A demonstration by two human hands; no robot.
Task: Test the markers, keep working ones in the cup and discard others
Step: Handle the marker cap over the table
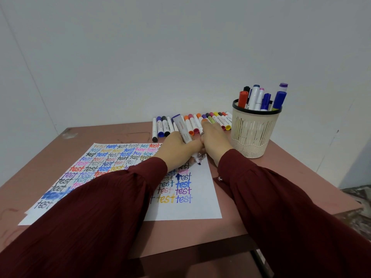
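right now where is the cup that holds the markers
In the head view the cup stands back right on the table, just right of the row of markers and the right hand.

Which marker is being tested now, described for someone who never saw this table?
On the brown table, find the paper covered in "test" words. Near its far right corner the left hand holds a thick grey marker. Unlike the markers lying behind, it is tilted, tip down, purple at its top.
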